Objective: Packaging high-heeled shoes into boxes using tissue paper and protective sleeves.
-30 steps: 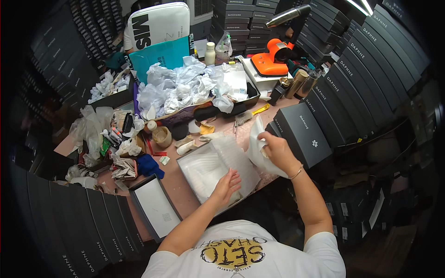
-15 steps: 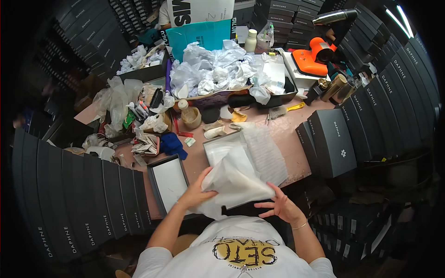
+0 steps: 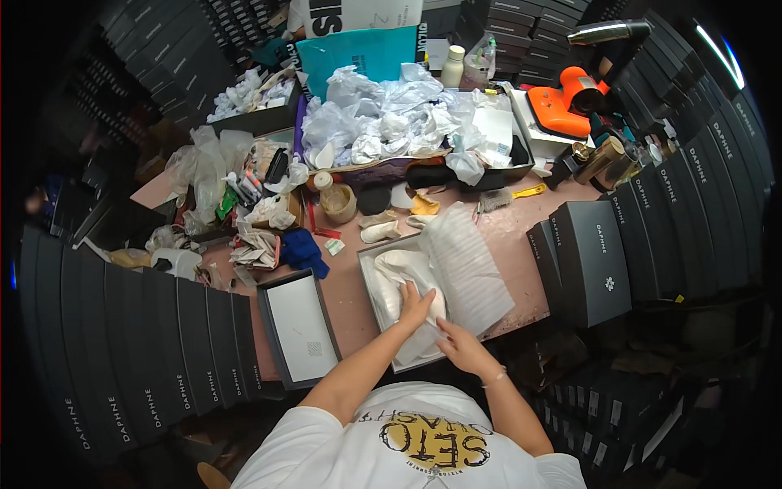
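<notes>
A soft white wrapped bundle (image 3: 393,281) lies in a shallow open box (image 3: 368,277) with a grey rim, in front of me. What is inside the wrapping is hidden. My left hand (image 3: 416,308) rests on the bundle, open, its fingers stretched along the white wrapping. Beside it, at the bundle's near right edge, is my right hand (image 3: 464,347), fingers apart and touching the white material. A sheet of thin white tissue paper (image 3: 471,265) hangs over the box's right side onto the table. Left of the box lies a dark-rimmed box lid (image 3: 297,322) with a white inside.
Stacked dark shoeboxes line the left (image 3: 147,342) and right (image 3: 588,253) sides. Crumpled white paper (image 3: 383,122) fills a container at the back. An orange tool (image 3: 560,110), a yellow-handled brush (image 3: 513,196), a jar (image 3: 336,202) and a blue cloth (image 3: 303,254) lie around.
The loose white wrapping held up between my hands is now down in the box as a bundle. My left hand moved right onto it; my right hand moved left to its edge.
</notes>
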Tool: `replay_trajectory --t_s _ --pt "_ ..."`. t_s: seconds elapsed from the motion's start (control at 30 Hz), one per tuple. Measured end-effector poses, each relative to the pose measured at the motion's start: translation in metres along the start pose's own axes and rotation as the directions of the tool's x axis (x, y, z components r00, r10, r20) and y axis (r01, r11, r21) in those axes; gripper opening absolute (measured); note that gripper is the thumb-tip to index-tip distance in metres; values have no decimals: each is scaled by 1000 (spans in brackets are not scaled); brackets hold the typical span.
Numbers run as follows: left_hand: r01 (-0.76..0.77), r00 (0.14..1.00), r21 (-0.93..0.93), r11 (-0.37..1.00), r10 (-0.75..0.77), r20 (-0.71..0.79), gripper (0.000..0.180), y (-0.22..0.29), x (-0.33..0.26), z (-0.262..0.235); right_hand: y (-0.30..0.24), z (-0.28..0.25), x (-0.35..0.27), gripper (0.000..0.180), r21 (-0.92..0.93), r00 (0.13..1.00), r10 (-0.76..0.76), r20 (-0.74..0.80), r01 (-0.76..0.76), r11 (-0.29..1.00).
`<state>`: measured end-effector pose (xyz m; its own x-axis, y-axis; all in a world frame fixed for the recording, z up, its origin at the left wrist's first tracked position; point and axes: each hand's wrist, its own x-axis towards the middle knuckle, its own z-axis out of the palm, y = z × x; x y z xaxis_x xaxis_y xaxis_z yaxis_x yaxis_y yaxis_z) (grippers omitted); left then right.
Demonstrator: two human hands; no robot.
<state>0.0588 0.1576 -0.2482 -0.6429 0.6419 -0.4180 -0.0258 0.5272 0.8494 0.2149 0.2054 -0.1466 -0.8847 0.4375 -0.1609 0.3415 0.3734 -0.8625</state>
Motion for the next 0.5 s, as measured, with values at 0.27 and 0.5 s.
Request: replay_trajectory --t_s 0.27,0.5 --pt "-363 920 114 925 375 -112 65 25 -90 -106 116 -49 -15 26 22 854 309 -418 -330 944" --pt "80 980 466 881 16 -199 39 -99 -132 -181 -44 16 83 86 -487 961 -247 127 277 828"
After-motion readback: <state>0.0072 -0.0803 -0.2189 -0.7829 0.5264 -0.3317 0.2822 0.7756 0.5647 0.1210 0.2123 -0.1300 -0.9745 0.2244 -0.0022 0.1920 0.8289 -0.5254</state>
